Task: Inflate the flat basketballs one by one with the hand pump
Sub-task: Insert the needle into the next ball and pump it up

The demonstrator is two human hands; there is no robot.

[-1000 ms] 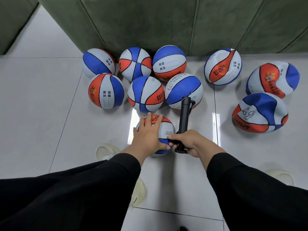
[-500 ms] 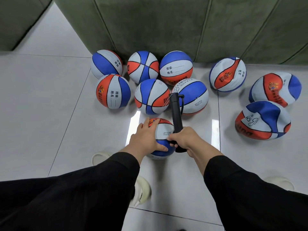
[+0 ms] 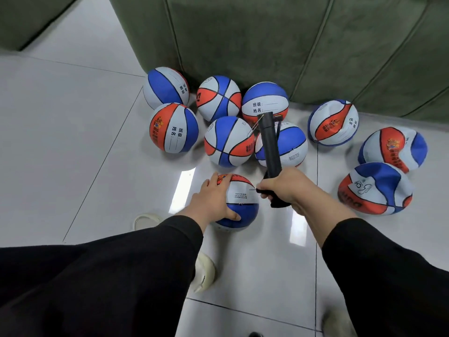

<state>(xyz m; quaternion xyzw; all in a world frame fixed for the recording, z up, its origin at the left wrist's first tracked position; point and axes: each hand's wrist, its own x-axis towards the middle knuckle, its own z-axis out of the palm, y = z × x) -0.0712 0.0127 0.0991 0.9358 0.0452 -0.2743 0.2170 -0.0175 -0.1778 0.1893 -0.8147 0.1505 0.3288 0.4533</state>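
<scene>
A small red, white and blue basketball (image 3: pixel 241 198) lies on the white tile floor in front of me. My left hand (image 3: pixel 210 200) rests over its left side, fingers spread and thumb against the blue panel. My right hand (image 3: pixel 288 188) grips the lower end of a black hand pump (image 3: pixel 269 147), which leans away from me toward the ball pile. The pump's thin needle points at the ball's right side; I cannot tell whether it is inside the valve. Three dented, flat balls (image 3: pixel 374 188) lie at the right.
Several round balls (image 3: pixel 228 142) cluster against a green padded sofa (image 3: pixel 291 45) at the back. Cream slippers (image 3: pixel 202 273) show beside my black sleeves near the bottom. Open floor lies to the left.
The pump has tilted from leaning right to leaning left and away. My right hand has shifted slightly right, off the ball. The view has swung right and down.
</scene>
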